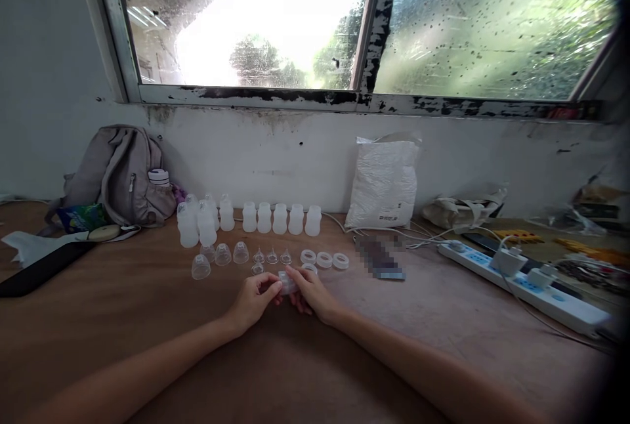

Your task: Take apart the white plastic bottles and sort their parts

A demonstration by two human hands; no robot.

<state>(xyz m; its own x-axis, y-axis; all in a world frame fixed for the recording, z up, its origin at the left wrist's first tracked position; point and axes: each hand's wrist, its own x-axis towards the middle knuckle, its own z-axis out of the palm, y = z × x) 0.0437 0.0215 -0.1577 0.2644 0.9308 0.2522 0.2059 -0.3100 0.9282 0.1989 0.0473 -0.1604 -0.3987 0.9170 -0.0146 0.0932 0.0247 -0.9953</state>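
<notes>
Low over the table, my left hand [256,299] pinches a small translucent plastic piece [286,283], perhaps a bottle collar; its exact kind is partly hidden by fingers. My right hand [315,297] is closed around the other side of the same piece. Just beyond the hands lie several clear silicone nipples [272,256] and several translucent screw rings [324,260]. Domed clear caps [201,267] stand to the left of the nipples. Behind them is a row of open-topped frosted baby bottles [280,219], and a cluster of capped bottles [188,227] stands further left.
A grey backpack [126,178] leans on the wall at the left, near a black flat object [44,271]. A white plastic bag [384,184] stands at the back. To the right are a blurred-out flat item [378,256], a power strip [526,289] and loose cables.
</notes>
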